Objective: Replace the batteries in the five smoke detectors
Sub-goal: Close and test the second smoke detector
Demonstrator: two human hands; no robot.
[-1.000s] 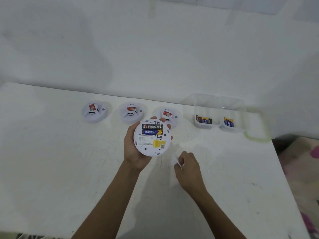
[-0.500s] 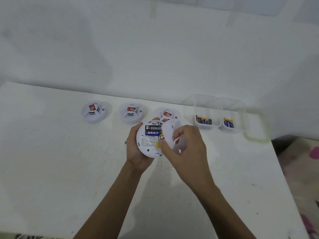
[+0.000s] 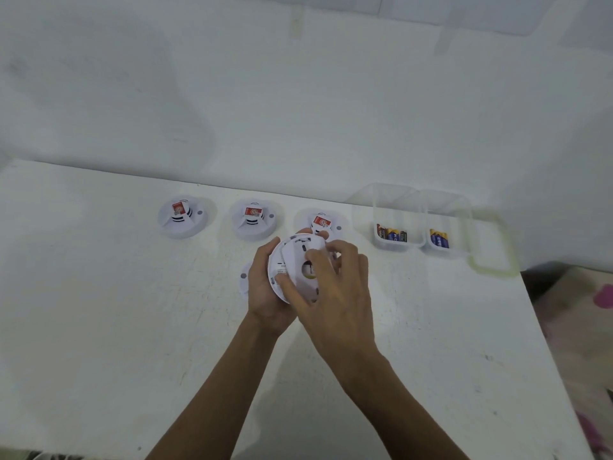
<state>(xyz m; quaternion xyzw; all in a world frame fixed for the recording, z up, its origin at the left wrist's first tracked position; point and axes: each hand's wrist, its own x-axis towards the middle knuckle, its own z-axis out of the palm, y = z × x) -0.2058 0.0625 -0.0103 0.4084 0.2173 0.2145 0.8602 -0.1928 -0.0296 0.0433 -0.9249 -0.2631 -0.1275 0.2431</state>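
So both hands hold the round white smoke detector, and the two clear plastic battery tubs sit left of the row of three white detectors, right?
Wrong side: the head view shows the two clear plastic battery tubs right of the row of three white detectors, not left. The left hand and right hand do hold the round white smoke detector.
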